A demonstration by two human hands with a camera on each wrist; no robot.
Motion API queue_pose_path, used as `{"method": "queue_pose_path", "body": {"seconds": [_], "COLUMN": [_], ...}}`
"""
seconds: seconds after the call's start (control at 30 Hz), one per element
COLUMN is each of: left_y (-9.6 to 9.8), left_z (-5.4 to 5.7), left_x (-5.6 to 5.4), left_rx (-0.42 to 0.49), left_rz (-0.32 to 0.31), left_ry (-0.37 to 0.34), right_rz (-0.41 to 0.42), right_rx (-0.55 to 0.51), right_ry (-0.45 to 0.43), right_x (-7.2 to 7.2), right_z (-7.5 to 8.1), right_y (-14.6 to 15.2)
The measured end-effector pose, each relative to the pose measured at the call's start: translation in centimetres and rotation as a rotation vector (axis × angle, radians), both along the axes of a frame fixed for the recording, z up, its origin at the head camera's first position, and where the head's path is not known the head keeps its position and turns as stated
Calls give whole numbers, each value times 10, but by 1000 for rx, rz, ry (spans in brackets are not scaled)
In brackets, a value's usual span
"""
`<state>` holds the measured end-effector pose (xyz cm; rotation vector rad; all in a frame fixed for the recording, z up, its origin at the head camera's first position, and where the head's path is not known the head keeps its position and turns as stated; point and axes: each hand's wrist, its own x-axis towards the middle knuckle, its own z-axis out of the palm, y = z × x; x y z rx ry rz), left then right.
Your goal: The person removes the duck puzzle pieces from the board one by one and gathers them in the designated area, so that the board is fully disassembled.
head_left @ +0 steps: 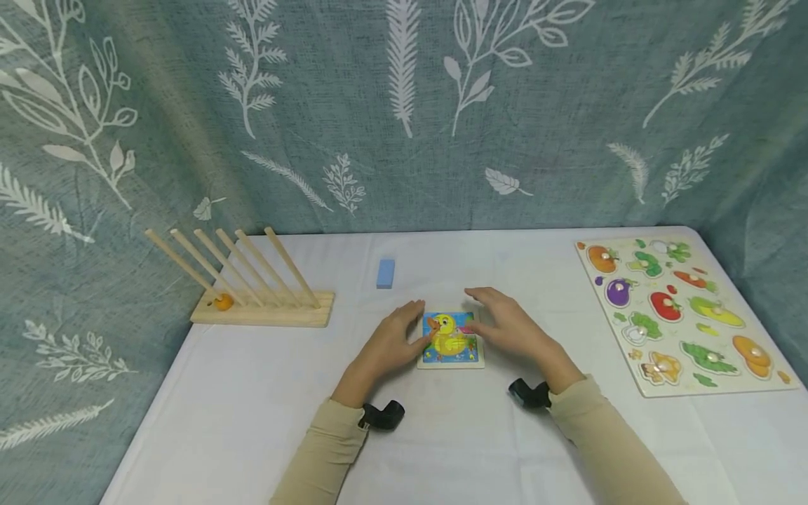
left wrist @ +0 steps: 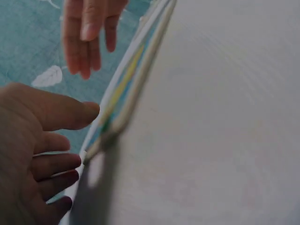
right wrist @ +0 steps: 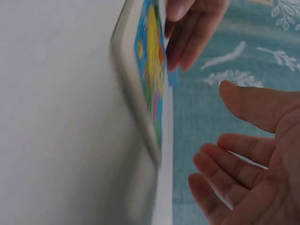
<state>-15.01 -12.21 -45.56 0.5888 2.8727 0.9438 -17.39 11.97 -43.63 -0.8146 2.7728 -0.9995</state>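
A small square duck puzzle [head_left: 451, 344], a yellow duck on blue in a pale wooden frame, lies flat on the white-covered table between the two hands. My left hand [head_left: 393, 338] is at its left side, thumb over the edge of the picture in the head view. On the other side my right hand [head_left: 510, 325] has its thumb near the picture's right edge. Fingers of both hands are loosely extended, and neither grips anything. In the right wrist view the right hand [right wrist: 248, 159] appears apart from the puzzle frame [right wrist: 136, 93]. Whether the left hand touches it, I cannot tell.
A blue block [head_left: 386, 273] lies behind the puzzle. To the left stands a wooden base [head_left: 265, 318] with several slanting pegs and an orange bead [head_left: 224, 302] on it. At right is a vegetable puzzle board [head_left: 688, 315]. A green leaf-patterned curtain [head_left: 429, 175] hangs behind the table.
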Motion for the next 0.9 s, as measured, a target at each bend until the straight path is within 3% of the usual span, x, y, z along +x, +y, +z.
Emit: {"method": "queue_pose_path", "body": {"seconds": [0.27, 0.47, 0.9], "left_y": [-6, -7, -7], "left_z": [-14, -18, -18], "left_x": [-1, 0, 1], "left_rx": [49, 64, 40], "left_rz": [-6, -18, -19], "left_ry": [42, 63, 62], "right_rz": [73, 86, 65], "right_rx": [-89, -35, 12], "right_ry": [-114, -114, -91], "right_x": [-12, -15, -9], "right_z": [-7, -16, -19], "right_y": [-38, -50, -59]}}
